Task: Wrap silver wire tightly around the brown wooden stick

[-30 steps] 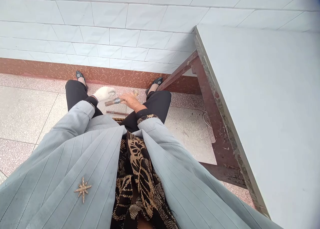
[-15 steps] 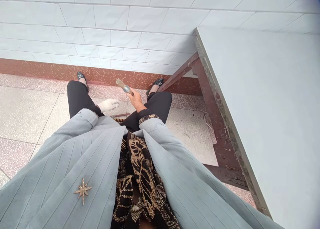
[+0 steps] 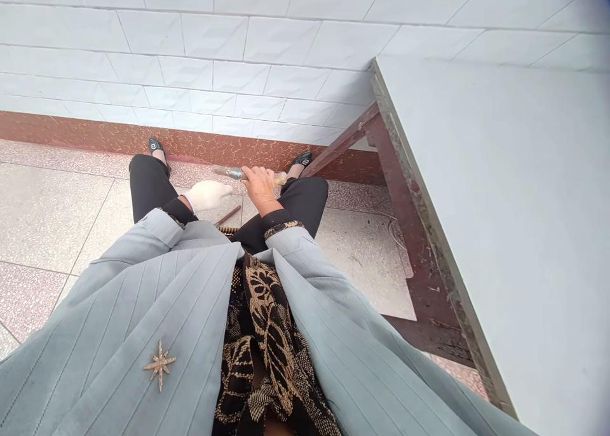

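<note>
My right hand (image 3: 260, 187) is bare and closed round a short hand tool (image 3: 235, 173). A silvery wire-like collar and a brownish tapered end point left from the fingers; a pale amber end sticks out to the right. I cannot make out its exact kind. My left hand (image 3: 208, 195), in a white knit glove, is just left of the tool, apart from it. Its fingers look curled together, and whatever they may hold is hidden. Below the hands, between my knees, a thin reddish-brown stick (image 3: 229, 215) lies at a slant.
On the right stands a table with a pale top (image 3: 500, 201) and a dark red wooden frame (image 3: 410, 232). A white tiled wall (image 3: 210, 35) with a reddish base strip (image 3: 214, 142) rises ahead. A thin cable (image 3: 394, 231) lies on the speckled tile floor (image 3: 61, 201).
The tool in my right hand has turned: it now lies nearly level, with an amber end showing on the right. My left hand has moved slightly up and right. The stick is tilted more steeply.
</note>
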The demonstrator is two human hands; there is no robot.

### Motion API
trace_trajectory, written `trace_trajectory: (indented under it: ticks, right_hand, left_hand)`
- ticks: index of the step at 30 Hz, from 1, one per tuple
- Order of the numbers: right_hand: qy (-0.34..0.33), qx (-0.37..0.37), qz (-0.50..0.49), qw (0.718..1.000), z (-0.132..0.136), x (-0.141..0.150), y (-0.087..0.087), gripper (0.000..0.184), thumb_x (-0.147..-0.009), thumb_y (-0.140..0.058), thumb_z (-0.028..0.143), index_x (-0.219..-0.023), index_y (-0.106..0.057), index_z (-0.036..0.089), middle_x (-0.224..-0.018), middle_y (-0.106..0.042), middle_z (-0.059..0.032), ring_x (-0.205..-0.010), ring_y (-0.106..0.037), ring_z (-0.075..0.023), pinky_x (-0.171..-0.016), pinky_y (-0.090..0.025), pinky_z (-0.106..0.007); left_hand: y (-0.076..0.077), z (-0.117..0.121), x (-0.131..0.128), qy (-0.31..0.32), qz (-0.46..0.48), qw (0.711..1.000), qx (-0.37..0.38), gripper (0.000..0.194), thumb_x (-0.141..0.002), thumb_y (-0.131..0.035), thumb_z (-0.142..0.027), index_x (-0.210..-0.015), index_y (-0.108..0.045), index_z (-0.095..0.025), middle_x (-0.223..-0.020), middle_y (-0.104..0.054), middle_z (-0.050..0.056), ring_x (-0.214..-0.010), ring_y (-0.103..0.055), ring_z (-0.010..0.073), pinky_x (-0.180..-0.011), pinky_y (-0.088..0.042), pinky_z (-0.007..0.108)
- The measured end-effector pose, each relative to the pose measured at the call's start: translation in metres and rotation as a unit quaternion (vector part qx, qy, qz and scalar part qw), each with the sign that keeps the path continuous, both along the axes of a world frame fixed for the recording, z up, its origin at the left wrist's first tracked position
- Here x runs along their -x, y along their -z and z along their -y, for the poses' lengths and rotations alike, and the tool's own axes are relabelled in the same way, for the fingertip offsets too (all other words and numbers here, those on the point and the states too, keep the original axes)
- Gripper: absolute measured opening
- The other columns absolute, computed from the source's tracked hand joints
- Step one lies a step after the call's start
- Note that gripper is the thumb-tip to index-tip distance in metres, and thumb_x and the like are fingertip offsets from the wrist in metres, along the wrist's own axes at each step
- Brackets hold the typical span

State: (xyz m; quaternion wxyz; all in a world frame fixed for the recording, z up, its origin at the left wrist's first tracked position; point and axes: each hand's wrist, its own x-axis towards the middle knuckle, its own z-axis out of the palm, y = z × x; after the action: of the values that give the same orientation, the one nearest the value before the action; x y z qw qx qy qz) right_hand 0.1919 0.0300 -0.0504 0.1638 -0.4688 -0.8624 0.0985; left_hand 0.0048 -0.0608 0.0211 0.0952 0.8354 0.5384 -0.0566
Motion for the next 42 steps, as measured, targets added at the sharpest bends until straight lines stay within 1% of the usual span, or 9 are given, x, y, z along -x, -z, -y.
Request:
trace_trajectory:
  ticks: [5,9,16,20,23,26,31,36,42]
  right_hand:
    - [-0.086,-0.04,0.066,0.993,-0.001,0.001,-0.022,0.037,-0.108,-0.046,0.024,-0.135,-0.071,0.022,-0.116,-0.069,-0.017,-0.113,-0.053,-0.033,-0.108,-0.031,-0.05]
    - [-0.186,-0.023,0.07,0.98,-0.008,-0.006,-0.032,0.035,-0.107,-0.055,0.03,-0.137,-0.072,0.026,-0.119,-0.07,-0.0137,-0.115,-0.054,-0.0321,-0.109,-0.031,-0.049]
    - [-0.229,-0.007,-0.065,0.971,-0.001,-0.005,-0.05,0.041,-0.105,-0.062,0.04,-0.141,-0.069,0.024,-0.122,-0.071,-0.0105,-0.115,-0.058,-0.03,-0.11,-0.034,-0.045]
    - [-0.159,0.008,-0.108,0.981,0.008,0.0,-0.061,0.043,-0.107,-0.057,0.042,-0.144,-0.066,0.024,-0.126,-0.071,-0.0118,-0.117,-0.059,-0.0319,-0.105,-0.04,-0.045]
    - [-0.114,0.015,-0.108,0.987,0.006,0.001,-0.062,0.042,-0.103,-0.061,0.035,-0.143,-0.067,0.022,-0.128,-0.071,-0.0128,-0.121,-0.059,-0.034,-0.107,-0.041,-0.049]
    - [-0.067,0.03,-0.11,0.991,-0.001,-0.001,-0.058,0.045,-0.101,-0.063,0.03,-0.145,-0.066,0.018,-0.135,-0.069,-0.0143,-0.126,-0.058,-0.0348,-0.108,-0.043,-0.049]
    - [-0.033,0.009,-0.042,0.999,-0.01,-0.007,-0.054,0.044,-0.103,-0.062,0.032,-0.145,-0.065,0.018,-0.129,-0.07,-0.0173,-0.119,-0.059,-0.0376,-0.102,-0.042,-0.052]
    - [-0.067,-0.019,0.085,0.994,-0.004,-0.007,-0.065,0.03,-0.103,-0.062,0.028,-0.13,-0.072,0.02,-0.116,-0.072,-0.017,-0.112,-0.057,-0.036,-0.095,-0.037,-0.046]
    - [-0.178,0.021,0.172,0.969,-0.001,-0.01,-0.084,0.023,-0.097,-0.071,0.019,-0.118,-0.077,0.022,-0.114,-0.075,-0.012,-0.11,-0.062,-0.0308,-0.092,-0.037,-0.04]
  left_hand:
    - [-0.026,-0.006,0.005,-0.069,0.106,0.992,-0.014,0.035,-0.103,-0.043,-0.028,-0.109,-0.075,-0.015,-0.101,-0.076,0.009,-0.094,-0.069,0.0226,-0.082,-0.047,0.032]
    - [-0.032,-0.015,0.024,-0.107,0.237,0.965,-0.025,0.029,-0.096,-0.049,-0.025,-0.1,-0.074,-0.013,-0.092,-0.073,0.006,-0.087,-0.065,0.0189,-0.084,-0.048,0.032]
    - [-0.007,-0.016,0.035,-0.18,0.505,0.842,0.059,0.022,-0.094,-0.056,-0.03,-0.1,-0.068,-0.013,-0.087,-0.068,0.006,-0.077,-0.061,0.0144,-0.076,-0.052,0.029]
    - [0.012,0.0,0.02,-0.195,0.532,0.818,0.105,0.025,-0.101,-0.05,-0.035,-0.097,-0.065,-0.016,-0.069,-0.054,0.001,-0.062,-0.05,0.0115,-0.059,-0.045,0.024]
    - [0.023,0.01,0.01,-0.195,0.498,0.836,0.125,0.021,-0.098,-0.047,-0.03,-0.095,-0.062,-0.017,-0.075,-0.057,0.001,-0.063,-0.049,0.0111,-0.059,-0.044,0.023]
    - [0.028,0.016,0.004,-0.159,0.392,0.901,0.099,0.02,-0.097,-0.046,-0.028,-0.092,-0.063,-0.018,-0.08,-0.061,0.001,-0.069,-0.054,0.0127,-0.069,-0.047,0.026]
    - [0.012,0.021,0.001,-0.076,0.176,0.981,0.025,0.029,-0.102,-0.045,-0.031,-0.105,-0.071,-0.02,-0.094,-0.074,0.005,-0.088,-0.068,0.0198,-0.081,-0.047,0.03]
    - [-0.017,0.019,0.001,-0.042,0.018,0.999,-0.025,0.031,-0.105,-0.045,-0.031,-0.114,-0.074,-0.023,-0.096,-0.077,0.006,-0.088,-0.071,0.0214,-0.072,-0.043,0.03]
    - [-0.043,0.008,0.014,-0.063,0.048,0.995,-0.061,0.032,-0.104,-0.046,-0.027,-0.115,-0.075,-0.021,-0.098,-0.077,0.007,-0.091,-0.071,0.0217,-0.077,-0.045,0.03]
